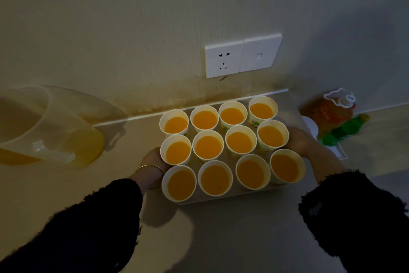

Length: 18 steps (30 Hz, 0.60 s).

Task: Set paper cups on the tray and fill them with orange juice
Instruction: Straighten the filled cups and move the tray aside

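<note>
Twelve full cups packed on tray; left hand, right hand at its ends, grip hidden, cannot tell. Likely to slop juice if tilted.

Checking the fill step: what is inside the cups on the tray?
All twelve paper cups hold orange juice; none looks empty. The juice hides the cup bottoms, and the cups cover most of the tray.
</note>
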Each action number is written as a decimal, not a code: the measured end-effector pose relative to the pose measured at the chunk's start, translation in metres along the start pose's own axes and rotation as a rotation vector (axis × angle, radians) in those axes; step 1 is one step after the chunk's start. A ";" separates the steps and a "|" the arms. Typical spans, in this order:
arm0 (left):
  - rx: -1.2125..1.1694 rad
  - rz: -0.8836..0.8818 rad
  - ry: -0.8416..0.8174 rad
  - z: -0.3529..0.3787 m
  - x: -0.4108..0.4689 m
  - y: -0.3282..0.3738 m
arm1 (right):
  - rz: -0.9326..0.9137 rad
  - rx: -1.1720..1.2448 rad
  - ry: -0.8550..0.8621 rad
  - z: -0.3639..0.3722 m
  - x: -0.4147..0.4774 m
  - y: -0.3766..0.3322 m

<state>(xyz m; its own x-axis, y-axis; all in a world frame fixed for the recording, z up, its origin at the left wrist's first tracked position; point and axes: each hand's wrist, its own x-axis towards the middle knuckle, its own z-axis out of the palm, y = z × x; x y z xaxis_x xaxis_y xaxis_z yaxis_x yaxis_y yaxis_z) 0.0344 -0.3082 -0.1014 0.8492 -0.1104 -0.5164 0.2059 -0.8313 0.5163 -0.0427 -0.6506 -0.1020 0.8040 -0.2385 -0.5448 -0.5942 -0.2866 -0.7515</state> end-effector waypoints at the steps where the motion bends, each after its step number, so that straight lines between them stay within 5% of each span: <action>1: -0.002 0.004 -0.002 0.001 0.001 0.000 | 0.027 -0.086 0.014 -0.002 -0.001 -0.001; 5: -0.095 -0.114 -0.079 -0.005 -0.002 0.004 | 0.152 -0.278 0.036 -0.012 0.006 0.002; 10: -0.445 -0.414 -0.143 -0.021 0.002 0.001 | 0.417 0.052 0.095 -0.015 0.012 0.003; 18: -0.611 -0.478 -0.154 -0.023 -0.003 0.003 | 0.510 0.122 0.113 -0.019 0.053 0.035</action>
<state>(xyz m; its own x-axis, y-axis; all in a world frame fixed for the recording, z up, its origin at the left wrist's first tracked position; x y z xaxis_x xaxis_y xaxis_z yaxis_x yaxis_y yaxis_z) 0.0430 -0.2976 -0.0829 0.5333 0.0719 -0.8429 0.8002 -0.3661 0.4751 -0.0215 -0.6908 -0.1499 0.4024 -0.4194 -0.8138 -0.8964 0.0002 -0.4433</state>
